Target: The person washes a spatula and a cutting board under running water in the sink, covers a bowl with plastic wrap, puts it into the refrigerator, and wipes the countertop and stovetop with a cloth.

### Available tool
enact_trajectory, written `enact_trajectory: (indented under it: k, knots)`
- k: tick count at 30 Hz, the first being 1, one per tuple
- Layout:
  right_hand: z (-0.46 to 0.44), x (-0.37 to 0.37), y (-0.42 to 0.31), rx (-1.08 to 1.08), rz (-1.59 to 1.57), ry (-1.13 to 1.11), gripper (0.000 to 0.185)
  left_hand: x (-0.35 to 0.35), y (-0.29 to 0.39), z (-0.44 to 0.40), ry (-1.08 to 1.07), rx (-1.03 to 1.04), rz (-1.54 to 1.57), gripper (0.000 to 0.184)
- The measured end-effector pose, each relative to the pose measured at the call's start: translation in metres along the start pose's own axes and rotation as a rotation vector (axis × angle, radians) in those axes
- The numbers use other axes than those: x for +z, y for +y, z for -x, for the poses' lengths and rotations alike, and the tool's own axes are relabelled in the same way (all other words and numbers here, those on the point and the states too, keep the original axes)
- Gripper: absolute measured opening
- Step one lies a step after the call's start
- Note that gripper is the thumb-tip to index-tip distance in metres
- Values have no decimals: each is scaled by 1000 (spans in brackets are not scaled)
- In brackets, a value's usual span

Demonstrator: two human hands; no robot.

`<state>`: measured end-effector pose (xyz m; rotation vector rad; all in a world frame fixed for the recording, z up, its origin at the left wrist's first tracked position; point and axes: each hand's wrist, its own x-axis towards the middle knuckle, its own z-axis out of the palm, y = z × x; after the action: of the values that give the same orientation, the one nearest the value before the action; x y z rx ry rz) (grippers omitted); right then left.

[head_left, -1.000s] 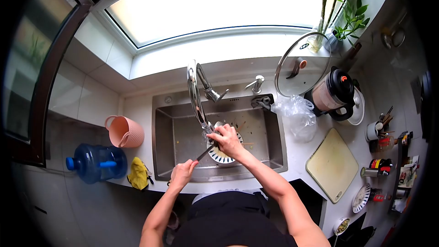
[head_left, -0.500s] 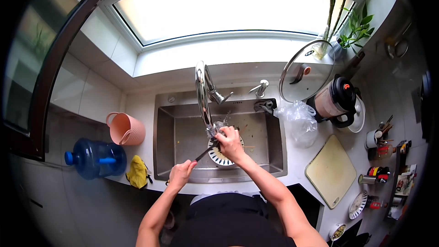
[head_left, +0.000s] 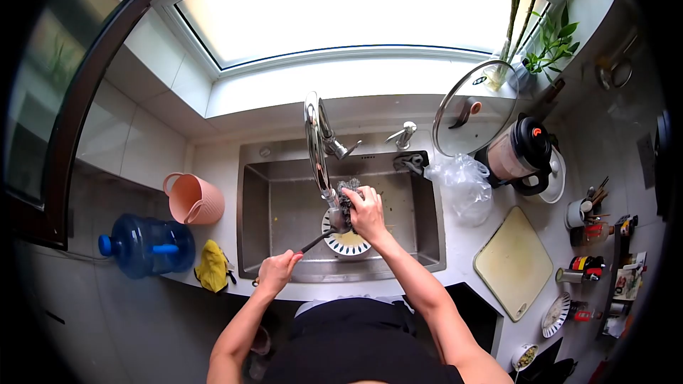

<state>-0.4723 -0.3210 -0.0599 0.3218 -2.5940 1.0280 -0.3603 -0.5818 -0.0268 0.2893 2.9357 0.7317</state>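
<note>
My left hand [head_left: 278, 270] is closed round the dark handle of a ladle-like utensil [head_left: 318, 240] at the sink's front edge. Its metal head lies under the faucet [head_left: 316, 142], over a patterned plate [head_left: 347, 247] in the sink [head_left: 284, 268]. Just right of the spout, my right hand [head_left: 366, 213] grips a grey mesh scrubber [head_left: 348, 188] beside the utensil's head. The hand covers part of the scrubber.
Left of the sink stand a pink basket [head_left: 208, 197], a yellow cloth [head_left: 212, 267] and a blue water jug [head_left: 146, 246]. To the right are a plastic bag [head_left: 466, 188], a cutting board [head_left: 514, 263], a glass lid [head_left: 491, 128] and a blender [head_left: 518, 151].
My right hand has shifted slightly right and up, away from the spout. The grey scrubber and the utensil's head now show more clearly. My left hand has moved slightly left and down.
</note>
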Motion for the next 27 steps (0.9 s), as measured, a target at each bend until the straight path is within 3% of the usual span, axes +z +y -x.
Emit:
enact_trajectory:
  k: [3, 5, 7, 9, 13, 16, 21, 25, 27]
  knots:
    - [3, -4, 1, -33, -34, -5, 42, -8, 7, 0, -22, -1, 15, 35]
    - [2, -4, -3, 53, -14, 9, 42, -2, 3, 5, -27, -36, 46, 36]
    - [10, -2, -23, -133, -15, 40, 42, 4, 2, -3, -24, -66, 79, 36]
    - [12, 2, -22, -122, -36, 13, 41, 8, 3, -6, -2, -116, 139, 38]
    - [5, 1, -7, 93, -42, 55, 32, 4, 8, -2, -47, -130, 129, 38]
    - [16, -1, -36, -131, -63, 1, 30, 5, 6, -4, -57, -149, 147, 38]
    - [3, 8, -4, 100, 1, 80, 37, 3, 9, -2, -29, -153, 163, 39]
    - [17, 4, -40, -165, -39, 66, 36, 14, 2, -7, -37, -212, 253, 40]
    - [13, 10, -24, -70, 4, 82, 35, 11, 7, -9, -71, -264, 297, 41]
